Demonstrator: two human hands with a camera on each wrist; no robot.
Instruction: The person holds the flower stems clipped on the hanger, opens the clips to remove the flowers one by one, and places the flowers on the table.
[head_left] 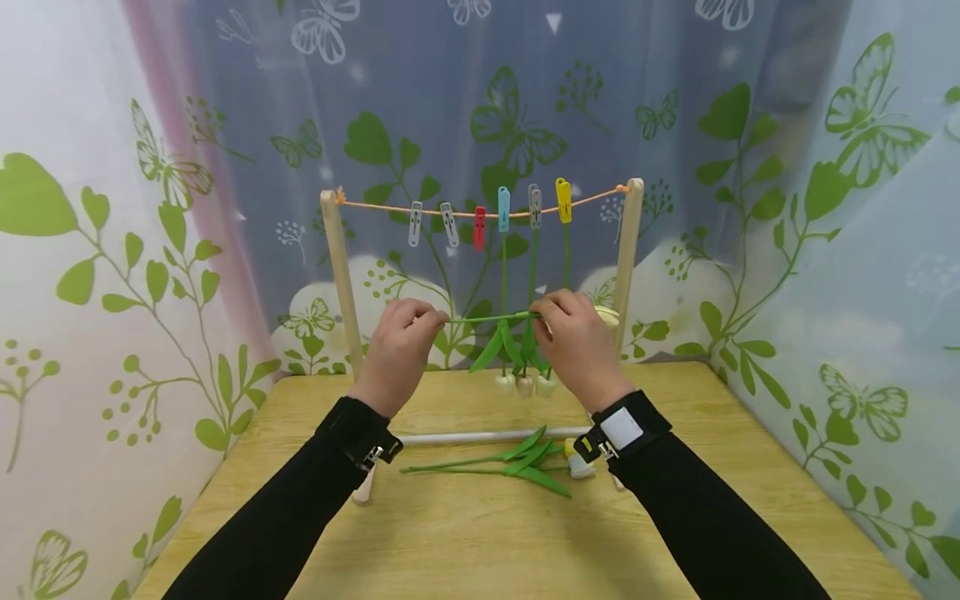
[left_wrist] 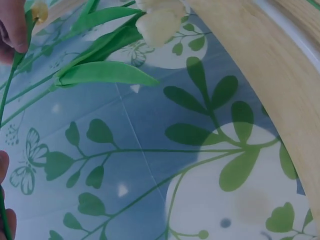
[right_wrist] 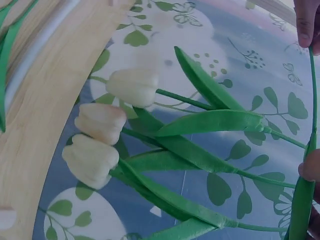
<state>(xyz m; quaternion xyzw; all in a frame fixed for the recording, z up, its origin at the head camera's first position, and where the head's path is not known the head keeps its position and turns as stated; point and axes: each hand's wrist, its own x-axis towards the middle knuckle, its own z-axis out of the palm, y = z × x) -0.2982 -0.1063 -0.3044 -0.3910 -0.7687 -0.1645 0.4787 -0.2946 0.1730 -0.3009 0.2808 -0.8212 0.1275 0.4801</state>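
Note:
My left hand (head_left: pixel 400 350) pinches the bare stem end of an artificial tulip (head_left: pixel 480 319), and my right hand (head_left: pixel 585 346) grips it near the leaves. The stem lies about level between them. Its pale yellow head (head_left: pixel 609 317) shows past the right hand, partly hidden. Just behind, three pale tulips (right_wrist: pixel 92 160) hang head down from a cord (head_left: pixel 465 214). A blue clothespin (head_left: pixel 504 208), a grey clothespin (head_left: pixel 535 207) and a yellow clothespin (head_left: pixel 563 200) hold their stems. In the right wrist view, the right fingers (right_wrist: pixel 311 167) close on the stem and leaf.
Two pale grey clothespins (head_left: pixel 415 224) and a red clothespin (head_left: pixel 479 228) sit on the cord without flowers. Wooden posts (head_left: pixel 341 275) and a white lower bar (head_left: pixel 480 437) frame the rack. Loose artificial flowers (head_left: pixel 525 462) lie on the wooden table (head_left: pixel 465 542). A patterned curtain (head_left: pixel 435 100) hangs behind.

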